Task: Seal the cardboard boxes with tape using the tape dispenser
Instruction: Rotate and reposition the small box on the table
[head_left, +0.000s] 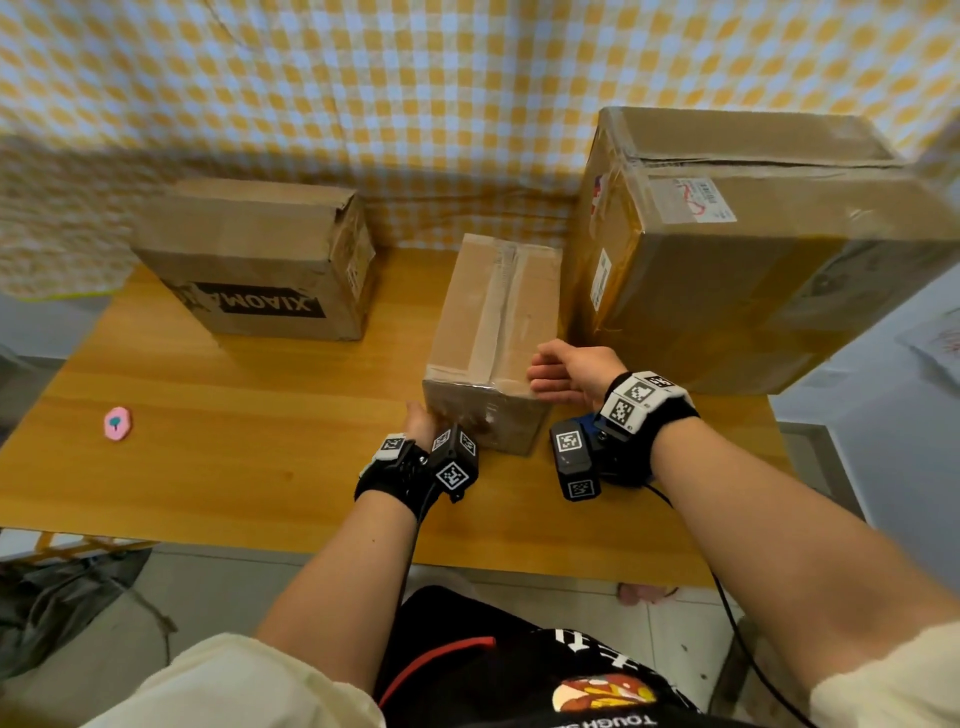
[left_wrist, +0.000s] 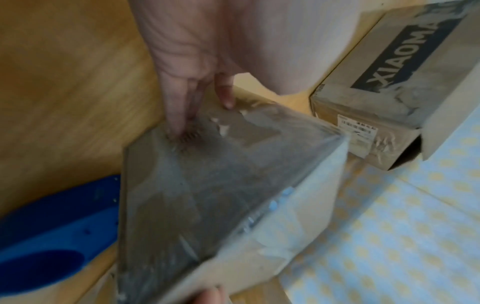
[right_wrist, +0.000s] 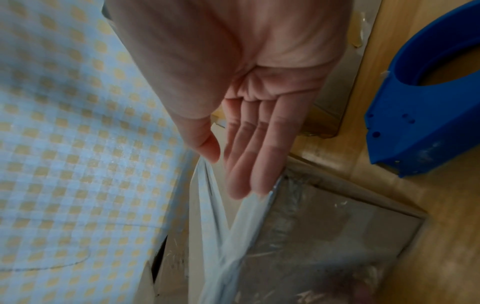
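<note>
A small cardboard box (head_left: 493, 332) stands in the middle of the table, with a strip of clear tape along its top seam. My left hand (head_left: 420, 418) presses straight fingers (left_wrist: 176, 111) against the box's near left corner (left_wrist: 221, 195). My right hand (head_left: 558, 374) lies flat and open against the box's near right top edge (right_wrist: 324, 236), its fingers (right_wrist: 249, 164) straight. The blue tape dispenser (head_left: 586, 422) lies on the table under my right wrist, held by neither hand, and shows in both wrist views (right_wrist: 428, 107) (left_wrist: 52, 226).
A box printed XIAOMA (head_left: 260, 260) stands at the back left and a large taped box (head_left: 727, 249) at the right, close to the small one. A small pink object (head_left: 118, 423) lies near the wooden table's left edge (head_left: 62, 374). A checked cloth hangs behind.
</note>
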